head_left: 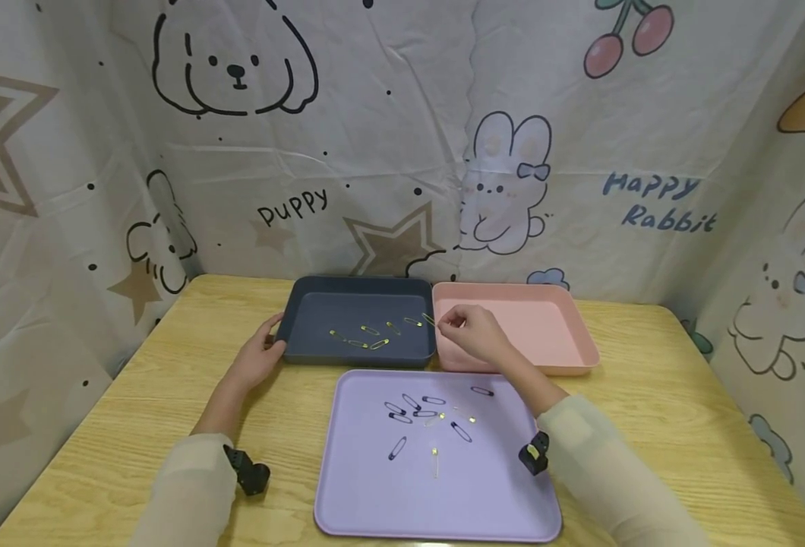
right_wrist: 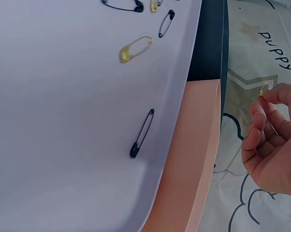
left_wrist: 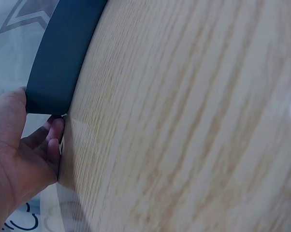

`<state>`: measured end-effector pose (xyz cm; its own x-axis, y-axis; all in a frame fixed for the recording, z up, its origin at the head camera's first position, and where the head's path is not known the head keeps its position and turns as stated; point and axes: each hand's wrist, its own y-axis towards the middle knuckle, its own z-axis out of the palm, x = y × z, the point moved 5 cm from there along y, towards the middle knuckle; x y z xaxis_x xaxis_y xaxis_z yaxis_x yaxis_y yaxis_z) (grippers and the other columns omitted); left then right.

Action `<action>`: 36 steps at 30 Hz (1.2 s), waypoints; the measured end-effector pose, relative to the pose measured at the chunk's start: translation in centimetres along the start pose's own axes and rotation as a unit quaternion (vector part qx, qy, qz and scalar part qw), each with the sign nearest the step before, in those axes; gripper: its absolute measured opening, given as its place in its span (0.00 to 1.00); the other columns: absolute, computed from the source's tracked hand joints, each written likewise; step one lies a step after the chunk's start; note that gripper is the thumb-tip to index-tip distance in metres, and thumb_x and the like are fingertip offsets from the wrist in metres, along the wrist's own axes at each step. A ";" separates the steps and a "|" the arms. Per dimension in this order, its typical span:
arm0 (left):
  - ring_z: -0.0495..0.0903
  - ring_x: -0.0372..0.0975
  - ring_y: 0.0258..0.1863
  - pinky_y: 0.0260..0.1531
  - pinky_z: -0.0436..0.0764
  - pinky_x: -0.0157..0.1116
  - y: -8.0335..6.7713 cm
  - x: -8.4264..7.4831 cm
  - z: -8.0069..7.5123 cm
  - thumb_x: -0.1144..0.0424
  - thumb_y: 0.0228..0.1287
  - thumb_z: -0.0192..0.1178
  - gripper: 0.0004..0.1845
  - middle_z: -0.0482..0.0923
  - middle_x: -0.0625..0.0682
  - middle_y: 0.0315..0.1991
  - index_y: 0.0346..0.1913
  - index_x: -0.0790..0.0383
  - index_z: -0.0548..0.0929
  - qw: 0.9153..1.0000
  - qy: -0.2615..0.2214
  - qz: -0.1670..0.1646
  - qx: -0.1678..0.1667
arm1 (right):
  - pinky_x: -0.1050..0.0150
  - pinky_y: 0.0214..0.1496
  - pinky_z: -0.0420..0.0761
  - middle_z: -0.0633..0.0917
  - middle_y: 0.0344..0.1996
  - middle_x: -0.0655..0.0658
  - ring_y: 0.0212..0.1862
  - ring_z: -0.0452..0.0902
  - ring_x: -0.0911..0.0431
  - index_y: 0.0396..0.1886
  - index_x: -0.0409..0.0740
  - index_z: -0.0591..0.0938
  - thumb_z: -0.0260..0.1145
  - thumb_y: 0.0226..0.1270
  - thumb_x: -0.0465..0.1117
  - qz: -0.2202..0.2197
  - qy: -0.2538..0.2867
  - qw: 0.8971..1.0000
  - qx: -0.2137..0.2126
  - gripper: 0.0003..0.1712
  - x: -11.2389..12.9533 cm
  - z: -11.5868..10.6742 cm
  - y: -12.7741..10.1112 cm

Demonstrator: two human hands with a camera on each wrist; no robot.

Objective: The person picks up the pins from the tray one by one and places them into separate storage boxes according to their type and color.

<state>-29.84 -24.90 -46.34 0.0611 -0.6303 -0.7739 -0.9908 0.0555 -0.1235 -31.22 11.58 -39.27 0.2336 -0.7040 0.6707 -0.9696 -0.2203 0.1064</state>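
My right hand [head_left: 474,332] pinches a gold safety pin [head_left: 428,319] between thumb and forefinger, above the right rim of the dark blue tray [head_left: 314,319]. In the right wrist view, this pin [right_wrist: 265,89] sticks up from the fingertips. Several gold safety pins [head_left: 370,330] lie spread inside the dark tray. My left hand [head_left: 257,357] holds that tray's front left corner, thumb on one side and fingers curled at the other. On the lilac tray [head_left: 375,501] nearer me lie several black safety pins [head_left: 397,448] and a few gold ones [head_left: 435,453].
A pink tray [head_left: 546,323] stands against the dark tray's right side, partly behind my right hand. All three trays rest on a wood-grain table [head_left: 115,425]. A printed cloth [head_left: 389,152] hangs behind and at both sides.
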 end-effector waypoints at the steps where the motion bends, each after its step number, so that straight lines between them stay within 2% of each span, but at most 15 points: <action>1: 0.65 0.57 0.60 0.45 0.69 0.44 0.0 0.0 0.0 0.59 0.71 0.40 0.32 0.62 0.70 0.63 0.75 0.52 0.45 1.000 0.000 0.000 0.001 | 0.65 0.39 0.71 0.82 0.28 0.47 0.34 0.73 0.55 0.32 0.42 0.84 0.61 0.61 0.42 0.005 0.002 1.000 0.002 0.09 0.1 0.1 0.2; 4: 0.65 0.57 0.60 0.46 0.69 0.44 -0.1 0.0 -0.1 0.59 0.71 0.40 0.32 0.62 0.70 0.63 0.75 0.51 0.44 1.000 0.003 -0.002 0.002 | 0.65 0.38 0.72 0.82 0.30 0.46 0.35 0.73 0.54 0.33 0.42 0.84 0.61 0.61 0.42 0.014 0.008 1.000 0.006 0.10 0.3 0.4 0.9; 11: 0.66 0.57 0.60 0.46 0.70 0.44 -0.1 -0.2 -0.1 0.60 0.71 0.40 0.32 0.63 0.70 0.63 0.75 0.51 0.45 1.000 0.004 -0.003 0.001 | 0.68 0.32 0.70 0.81 0.27 0.46 0.30 0.71 0.57 0.31 0.40 0.84 0.61 0.60 0.40 -0.018 0.030 0.999 0.001 0.08 1.1 1.3 2.7; 20: 0.68 0.55 0.57 0.42 0.70 0.40 -0.1 -0.2 0.0 0.59 0.70 0.40 0.32 0.65 0.70 0.60 0.75 0.52 0.46 1.000 -0.006 0.001 -0.002 | 0.69 0.32 0.71 0.82 0.29 0.45 0.30 0.72 0.57 0.33 0.37 0.85 0.60 0.60 0.39 -0.026 0.021 0.999 0.015 0.11 2.2 2.6 4.6; 28: 0.68 0.56 0.57 0.44 0.70 0.41 -0.2 -0.3 -0.1 0.61 0.70 0.40 0.32 0.65 0.70 0.59 0.75 0.51 0.46 1.000 -0.006 -0.002 -0.003 | 0.68 0.32 0.72 0.84 0.28 0.45 0.28 0.73 0.58 0.34 0.39 0.85 0.60 0.60 0.41 -0.003 -0.002 1.000 0.018 0.11 3.0 3.8 6.0; 36: 0.68 0.55 0.57 0.43 0.70 0.40 -0.2 -0.4 -0.1 0.61 0.71 0.40 0.32 0.66 0.69 0.59 0.75 0.51 0.46 1.000 -0.009 -0.002 -0.002 | 0.64 0.37 0.75 0.85 0.31 0.46 0.31 0.75 0.57 0.36 0.42 0.86 0.60 0.61 0.43 0.029 -0.023 0.999 0.031 0.12 3.9 4.7 7.0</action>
<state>-29.67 -24.75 -45.98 0.0678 -0.6158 -0.7850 -0.9910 0.0495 -0.1244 -36.70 4.08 -39.36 0.1812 -0.7467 0.6400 -0.9756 -0.2185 0.0213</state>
